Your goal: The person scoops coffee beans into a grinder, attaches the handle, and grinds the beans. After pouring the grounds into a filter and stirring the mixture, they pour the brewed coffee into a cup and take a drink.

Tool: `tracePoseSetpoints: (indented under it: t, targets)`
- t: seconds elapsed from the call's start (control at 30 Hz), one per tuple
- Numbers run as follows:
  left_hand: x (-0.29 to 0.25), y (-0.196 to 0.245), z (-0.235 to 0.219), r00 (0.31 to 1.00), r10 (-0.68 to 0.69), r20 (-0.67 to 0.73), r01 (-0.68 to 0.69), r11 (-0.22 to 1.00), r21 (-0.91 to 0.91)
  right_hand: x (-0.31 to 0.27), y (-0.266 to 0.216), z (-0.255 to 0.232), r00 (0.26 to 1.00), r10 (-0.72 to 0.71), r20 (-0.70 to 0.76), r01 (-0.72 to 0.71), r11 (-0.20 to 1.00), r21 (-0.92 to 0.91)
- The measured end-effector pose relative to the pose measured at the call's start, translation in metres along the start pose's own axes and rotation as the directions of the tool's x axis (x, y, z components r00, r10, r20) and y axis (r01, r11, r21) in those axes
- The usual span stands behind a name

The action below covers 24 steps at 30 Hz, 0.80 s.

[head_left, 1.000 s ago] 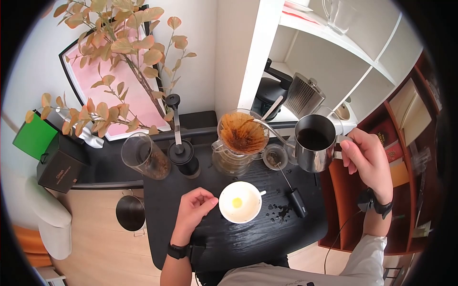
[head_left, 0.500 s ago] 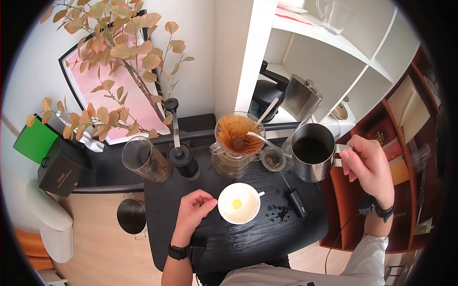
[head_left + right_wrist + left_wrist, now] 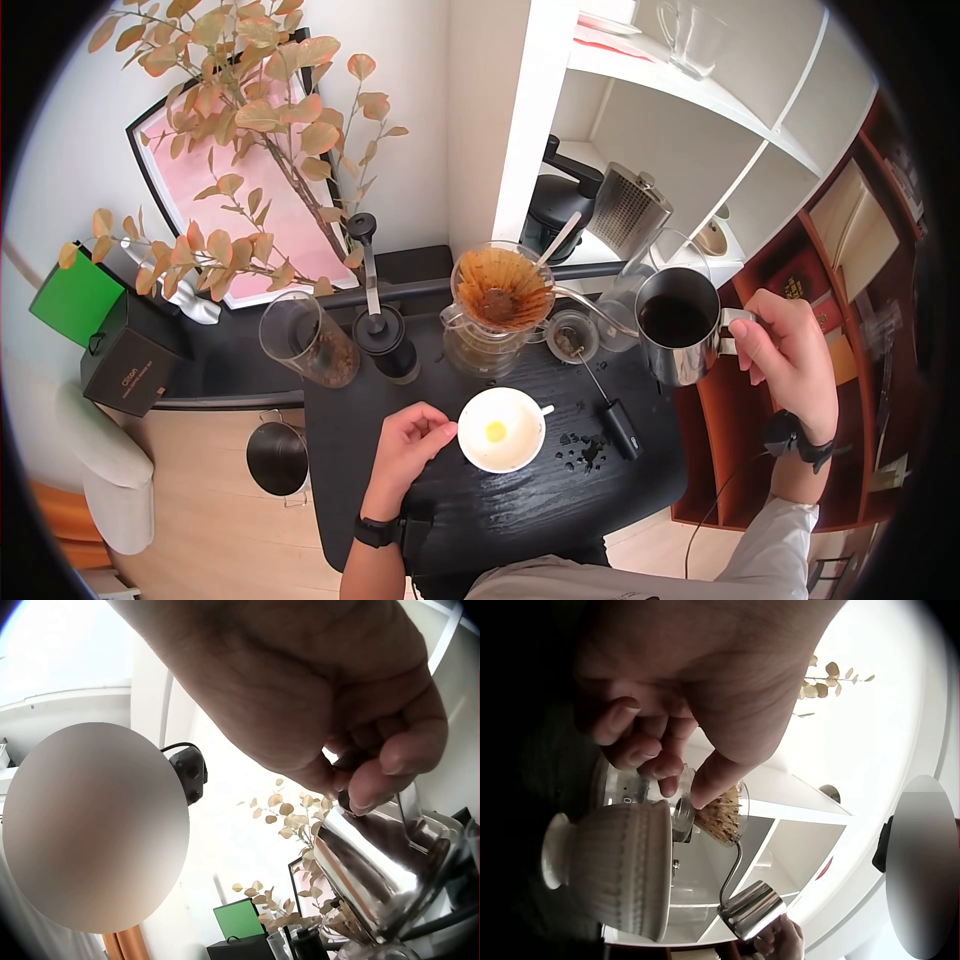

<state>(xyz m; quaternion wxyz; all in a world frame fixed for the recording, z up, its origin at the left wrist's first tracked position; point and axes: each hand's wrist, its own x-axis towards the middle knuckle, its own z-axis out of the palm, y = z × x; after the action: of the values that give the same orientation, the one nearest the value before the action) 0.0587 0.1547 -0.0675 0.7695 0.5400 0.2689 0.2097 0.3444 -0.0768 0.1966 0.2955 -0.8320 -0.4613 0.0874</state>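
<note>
My right hand (image 3: pixel 792 355) grips the handle of a steel gooseneck kettle (image 3: pixel 680 365), which is dark inside. Its spout tip overlaps the right edge of a glass dripper, where a brown-stained paper filter (image 3: pixel 500 285) holds wet coffee grounds. Beneath the dripper stands a glass coffee server (image 3: pixel 480 352). With loosely curled fingers, my left hand (image 3: pixel 408 445) is beside a white cup (image 3: pixel 525 445), its fingertips right at the rim. A yellow spot shows inside the cup. The left wrist view gives the ribbed cup (image 3: pixel 622 870) from the side, in front of the fingers.
A black hand grinder (image 3: pixel 388 345) and a glass jar (image 3: pixel 330 358) of beans stand at the left. Right of the cup, a black-handled frother (image 3: pixel 622 430) leans in a small glass (image 3: pixel 573 338), near water drops. White shelving (image 3: pixel 690 170) rises behind.
My right hand has moved the kettle right and slightly toward me. The spout tip has shifted from over the filter's grounds to the dripper's right edge. My left hand and the cup stay put.
</note>
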Motion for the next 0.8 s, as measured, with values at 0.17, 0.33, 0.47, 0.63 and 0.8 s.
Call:
tracePoseSetpoints:
  t: [0.17, 0.33, 0.47, 0.63, 0.8]
  targets:
    - [0.0, 0.0, 0.0, 1.0, -0.004, 0.005, 0.004, 1.0, -0.01, 0.004, 0.001, -0.001, 1.0, 0.023, -0.017, -0.023, 0.999, -0.022]
    - [0.0, 0.001, -0.001, 1.0, -0.012, -0.001, 0.012, 1.0, 0.017, 0.011, 0.0, 0.004, 0.999, 0.016, -0.03, -0.016, 1.0, -0.008]
    - [-0.001, 0.002, 0.0, 1.0, -0.012, 0.004, 0.012, 1.0, 0.007, 0.017, -0.006, 0.007, 1.0, 0.002, -0.001, -0.002, 0.999, 0.032]
    - [-0.002, 0.004, 0.001, 1.0, 0.001, 0.0, -0.001, 1.0, 0.009, 0.02, -0.014, 0.014, 1.0, -0.016, 0.001, 0.016, 0.998, 0.065]
    - [-0.002, 0.005, 0.001, 1.0, 0.001, -0.01, -0.001, 0.998, 0.067, 0.016, -0.013, 0.015, 0.998, -0.047, 0.038, 0.044, 0.998, 0.053]
